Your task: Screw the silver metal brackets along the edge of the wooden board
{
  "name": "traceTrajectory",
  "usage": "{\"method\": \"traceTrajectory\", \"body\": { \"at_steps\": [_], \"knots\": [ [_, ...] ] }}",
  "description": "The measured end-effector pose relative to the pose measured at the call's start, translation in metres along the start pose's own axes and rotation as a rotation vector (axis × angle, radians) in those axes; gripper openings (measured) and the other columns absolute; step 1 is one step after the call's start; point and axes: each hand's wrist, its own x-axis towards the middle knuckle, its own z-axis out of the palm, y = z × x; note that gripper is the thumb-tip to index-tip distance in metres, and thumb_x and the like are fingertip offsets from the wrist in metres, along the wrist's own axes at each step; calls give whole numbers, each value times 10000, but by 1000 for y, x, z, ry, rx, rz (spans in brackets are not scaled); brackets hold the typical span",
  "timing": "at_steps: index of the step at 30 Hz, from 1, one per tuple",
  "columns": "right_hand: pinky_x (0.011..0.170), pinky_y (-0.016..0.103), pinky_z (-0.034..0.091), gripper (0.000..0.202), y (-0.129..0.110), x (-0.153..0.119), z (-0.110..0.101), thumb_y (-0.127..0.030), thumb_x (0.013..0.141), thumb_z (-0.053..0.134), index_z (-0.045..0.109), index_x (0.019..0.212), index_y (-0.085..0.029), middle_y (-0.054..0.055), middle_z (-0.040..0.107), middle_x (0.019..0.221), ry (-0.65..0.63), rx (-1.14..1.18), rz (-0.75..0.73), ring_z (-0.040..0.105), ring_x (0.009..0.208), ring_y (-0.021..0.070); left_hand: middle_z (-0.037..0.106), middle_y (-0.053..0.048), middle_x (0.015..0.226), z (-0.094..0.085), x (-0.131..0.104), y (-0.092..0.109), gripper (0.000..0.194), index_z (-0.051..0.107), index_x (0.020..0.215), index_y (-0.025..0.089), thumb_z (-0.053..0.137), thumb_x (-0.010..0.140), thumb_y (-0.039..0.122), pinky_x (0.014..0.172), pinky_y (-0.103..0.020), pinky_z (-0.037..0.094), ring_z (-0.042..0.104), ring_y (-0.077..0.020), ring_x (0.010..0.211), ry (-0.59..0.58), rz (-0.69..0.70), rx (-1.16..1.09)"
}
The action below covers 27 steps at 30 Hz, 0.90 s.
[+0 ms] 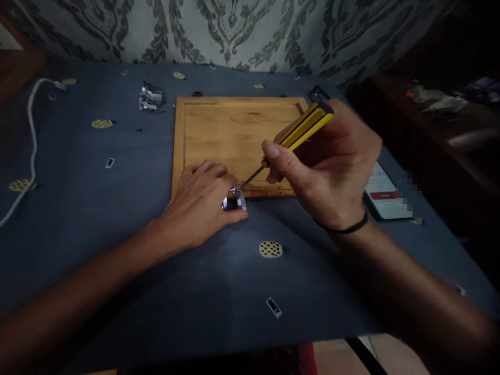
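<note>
A wooden cabinet door (222, 133) with a raised frame lies flat on the blue cloth. At its near edge sits a metal hinge (241, 200). My left hand (205, 195) rests over the door's near left corner, thumb and fingers closed around the hinge. In my right hand (326, 161) is a yellow and black screwdriver (302, 130), tilted down to the left. The tip of its shaft meets the hinge, or comes very close to it; a screw there is too small to make out.
More metal hinges (151, 98) lie at the back left, with a small dark screw (138, 129) nearer. A white cable (33, 130) runs along the left side. To the right lies a phone (390, 195), beside the table's edge. A patterned curtain (234, 31) hangs behind.
</note>
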Motion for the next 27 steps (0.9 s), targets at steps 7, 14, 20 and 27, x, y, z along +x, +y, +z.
{"method": "traceTrajectory", "body": {
  "at_steps": [7,14,20,27],
  "knots": [
    [430,301,466,316,-3,-3,0,-443,775,808,545,728,-275,-28,594,718,-55,-110,13,581,539,133,662,-66,1052,1,0,1,254,693,960,193,738,852,418,950,-456,429,569,-298,1099,-3,-17,4],
    [428,307,469,295,-4,-7,0,-419,768,817,556,762,-281,-37,591,739,-54,-143,12,574,523,131,666,-71,1046,0,0,2,272,695,964,180,749,842,418,929,-447,436,581,-292,1067,-10,-36,9],
    [432,291,467,290,-2,-5,-1,-388,793,800,536,754,-274,-36,618,740,-55,-172,0,580,543,131,665,-68,1063,2,-2,2,305,695,1005,173,743,851,432,938,-435,437,589,-278,1057,20,-34,15],
    [440,278,442,312,-2,-5,-1,-418,780,812,546,766,-256,-35,618,749,-65,-121,-14,565,541,115,660,-62,1065,3,-2,3,285,707,995,177,746,857,424,952,-456,426,582,-294,1098,17,-23,-8]
  ]
}}
